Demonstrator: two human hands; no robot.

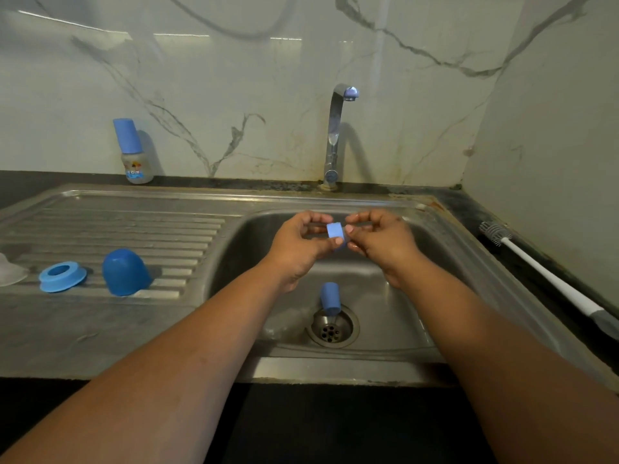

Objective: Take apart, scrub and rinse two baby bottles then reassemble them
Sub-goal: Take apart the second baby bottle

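Note:
Both my hands are over the steel sink basin (395, 316), holding a small light-blue bottle collar ring (335, 231) between them. My left hand (299, 244) pinches its left side and my right hand (380, 239) grips its right side. A blue cap (330, 298) lies in the basin by the drain (332, 328). On the drainboard (134, 222) at the left sit a dark blue dome cap (124, 272), a wider blue collar ring (62, 276) and part of a clear nipple (10, 269). An assembled small baby bottle (134, 152) with a blue cap stands against the wall.
A chrome tap (335, 135) with a blue nozzle rises behind the basin; no water shows running. A bottle brush (536, 272) with a white handle lies on the dark counter at the right. Marble-patterned walls close in behind and to the right.

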